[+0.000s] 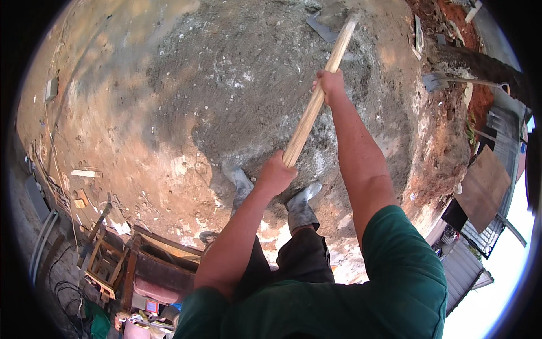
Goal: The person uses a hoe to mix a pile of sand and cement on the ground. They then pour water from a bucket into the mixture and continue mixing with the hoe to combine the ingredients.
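Both my hands are closed around the pale wooden handle of a hoe (305, 127), which slants away up and to the right. My left hand (275, 174) grips the near end, just above my boots. Farther up the handle, my right hand (330, 86) wraps round it with the arm stretched out. The flat grey blade (320, 27) shows at the far end, resting on or close to the ground; part of it blends into the soil. Under the hoe spreads a patch of grey, damp-looking sandy material (243, 85) dotted with pale bits.
My grey boots (302, 206) stand at the patch's near edge. A shovel (437, 82) lies at the right by reddish soil. Wooden furniture (161, 263) and clutter stand at the lower left. A brown board (483, 189) leans at the right; a block (51, 89) lies far left.
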